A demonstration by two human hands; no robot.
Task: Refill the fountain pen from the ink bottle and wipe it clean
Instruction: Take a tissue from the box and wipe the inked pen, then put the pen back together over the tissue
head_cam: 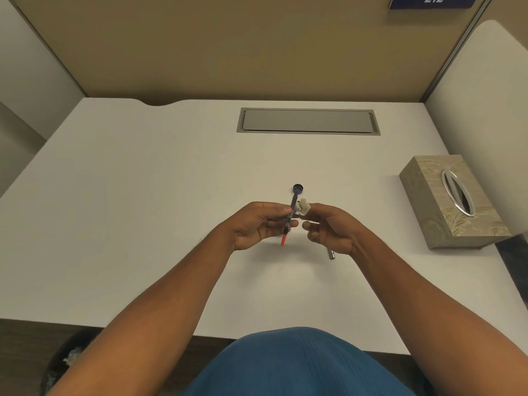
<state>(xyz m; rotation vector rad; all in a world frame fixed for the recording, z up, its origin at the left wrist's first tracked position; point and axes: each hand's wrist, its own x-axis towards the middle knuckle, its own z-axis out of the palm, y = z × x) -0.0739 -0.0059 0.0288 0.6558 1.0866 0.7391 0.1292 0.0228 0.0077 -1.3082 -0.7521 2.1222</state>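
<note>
Left hand pinches the pen mid-barrel above the tabletop, its long axis running near-to-far, red end toward the person. Right hand, just beside it, pinches a tissue wad in its fingers, touching the far part. Beyond lies the bottle cap.

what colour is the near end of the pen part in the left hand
Orange-red: the tip pointing toward the person, seen in the head view.
</note>
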